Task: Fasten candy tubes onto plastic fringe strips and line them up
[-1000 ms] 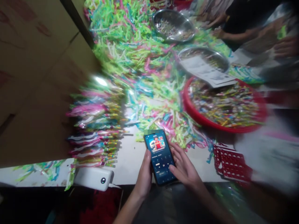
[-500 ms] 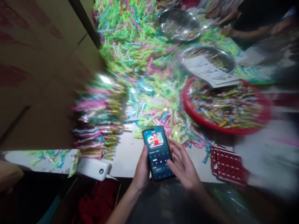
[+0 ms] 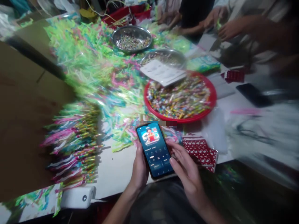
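A smartphone (image 3: 155, 152) with a lit blue media-player screen is held upright over the table's front edge. My left hand (image 3: 139, 171) is closed round its left side, thumb along the edge. At the right edge, my right hand (image 3: 187, 171) has its fingers curled against the phone and its thumb by the lower corner of the screen. Just right of that hand lie red-and-white patterned packs (image 3: 199, 152). Beyond the phone stands a red basin (image 3: 181, 119) full of small colourful wrapped sticks, with a printed sheet (image 3: 162, 72) across its back rim.
Metal bowls (image 3: 132, 49) of small pieces stand behind among heaped green and pink plastic strips (image 3: 93, 62). Bundled sticks (image 3: 77, 146), a white power bank (image 3: 76, 197) and a cardboard box (image 3: 25, 124) are at left. Another person's hands (image 3: 227, 29) work at the back right.
My view has swung right, so the table's things appear further left and the back right shows more. My right thumb has drawn slightly back from the screen to the phone's edge.
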